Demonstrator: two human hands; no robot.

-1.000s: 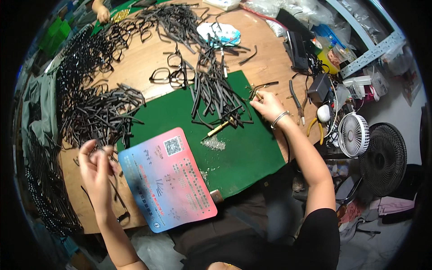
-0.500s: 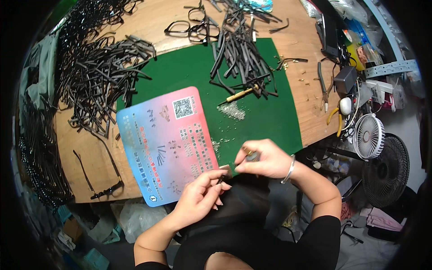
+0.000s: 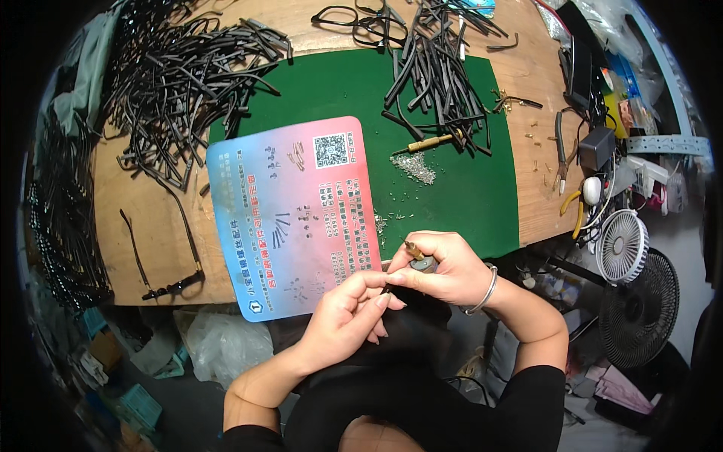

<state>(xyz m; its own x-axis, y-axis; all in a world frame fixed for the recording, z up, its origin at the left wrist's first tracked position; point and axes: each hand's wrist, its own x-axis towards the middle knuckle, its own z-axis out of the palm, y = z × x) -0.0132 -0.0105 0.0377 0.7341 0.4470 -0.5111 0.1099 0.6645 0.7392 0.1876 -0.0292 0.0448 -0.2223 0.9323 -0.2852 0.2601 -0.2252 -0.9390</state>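
My left hand (image 3: 345, 315) is closed, thumb and fingertips pinching a small dark piece (image 3: 388, 288); most of it is hidden by the fingers. My right hand (image 3: 449, 273) is wrapped round a short brass-coloured screwdriver (image 3: 413, 249), its knobbed end showing above the fingers and its tip hidden. The fingertips of both hands meet at the near edge of the table, over my lap. Beside them lies a blue and pink printed mat (image 3: 297, 200) on a green mat (image 3: 482, 203). Tiny clear and silvery bits (image 3: 416, 169) are heaped on the green.
A brass screwdriver (image 3: 433, 142) lies above the heap. Black eyeglass temples (image 3: 440, 83) are piled at the back, with another pile of temples (image 3: 196, 87) at left. Glasses frames (image 3: 361, 26) lie at the far edge. Pliers (image 3: 571, 215) and a white fan (image 3: 620, 246) are at right.
My hands have come together, so the fingertips now meet at the dark piece. The screwdriver's knobbed end shows more plainly. The whole view has shifted a little.
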